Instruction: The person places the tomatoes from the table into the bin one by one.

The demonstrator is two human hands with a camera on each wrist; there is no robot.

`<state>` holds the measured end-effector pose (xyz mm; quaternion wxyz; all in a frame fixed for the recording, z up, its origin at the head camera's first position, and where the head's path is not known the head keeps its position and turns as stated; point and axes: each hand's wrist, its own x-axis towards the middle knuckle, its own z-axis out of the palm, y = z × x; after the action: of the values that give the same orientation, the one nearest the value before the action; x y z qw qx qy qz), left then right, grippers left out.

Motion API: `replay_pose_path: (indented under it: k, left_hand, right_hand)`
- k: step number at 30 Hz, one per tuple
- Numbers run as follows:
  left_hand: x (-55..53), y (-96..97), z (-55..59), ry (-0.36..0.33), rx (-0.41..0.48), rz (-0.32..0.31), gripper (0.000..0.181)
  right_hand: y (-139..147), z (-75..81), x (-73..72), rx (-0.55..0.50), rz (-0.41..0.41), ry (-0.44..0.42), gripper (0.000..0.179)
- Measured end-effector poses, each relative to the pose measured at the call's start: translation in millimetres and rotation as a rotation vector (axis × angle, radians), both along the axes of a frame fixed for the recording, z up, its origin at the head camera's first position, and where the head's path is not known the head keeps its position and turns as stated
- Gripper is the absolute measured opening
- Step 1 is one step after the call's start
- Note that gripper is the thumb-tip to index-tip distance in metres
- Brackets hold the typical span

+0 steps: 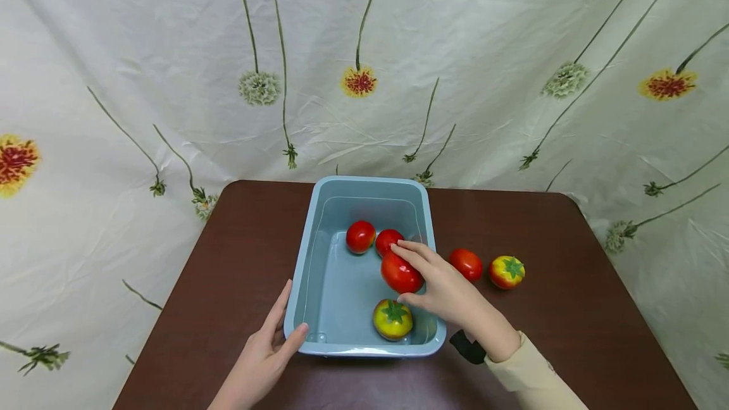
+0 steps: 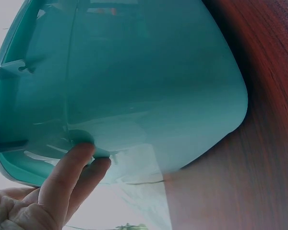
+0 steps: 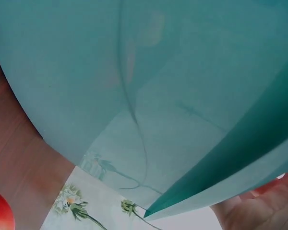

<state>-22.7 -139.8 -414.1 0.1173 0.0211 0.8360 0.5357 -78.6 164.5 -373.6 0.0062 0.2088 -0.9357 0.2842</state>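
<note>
A light blue plastic bin [image 1: 336,296] stands on the dark table. My left hand [image 1: 259,356] grips its near left corner, thumb over the rim; in the left wrist view the fingers [image 2: 69,175] press the outer wall. Over the right side of the bin, my right hand [image 1: 444,283] holds a red tomato [image 1: 401,273] between thumb and fingers. Inside the bin, one red tomato [image 1: 361,236] sits beside another red tomato [image 1: 388,240], partly behind the fingertips. A yellow-green tomato [image 1: 393,319] with a green leafy top lies nearer the front.
Right of the bin, a red tomato [image 1: 466,264] and a red-yellow tomato [image 1: 507,271] lie on the brown table [image 1: 547,334]. Behind the table hangs a white flowered cloth [image 1: 319,125]. A dark band [image 1: 468,348] is on the right wrist.
</note>
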Motion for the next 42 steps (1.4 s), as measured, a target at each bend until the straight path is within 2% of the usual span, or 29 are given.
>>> replay_pose_path:
  k: [7,11,23,31,37,42]
  left_hand:
    - [-0.7,0.0,-0.2,0.007,-0.004,0.001,0.076]
    - [-0.6,0.0,-0.7,0.014,-0.005,0.004,0.076]
    - [-2.2,0.2,-0.3,-0.001,-0.001,-0.004,0.077]
    - [-1.7,0.4,0.5,0.004,-0.004,-0.003,0.077]
    - [-1.9,0.5,-0.3,0.005,-0.003,-0.003,0.077]
    - [-1.6,0.6,-0.7,-0.014,-0.010,0.000,0.077]
  right_hand:
    - [0,-1.9,0.3,0.038,0.047,0.039,0.083]
    - [1,-3.2,0.3,0.032,0.059,0.085,0.076]
    - [5,-3.7,1.8,-0.090,0.015,0.180,0.057]
    - [22,-3.5,0.6,-0.199,-0.059,0.190,0.053]
    - [42,-7.7,1.0,-0.296,-0.158,0.181,0.052]
    - [62,-14.6,0.4,-0.329,-0.250,0.161,0.050]
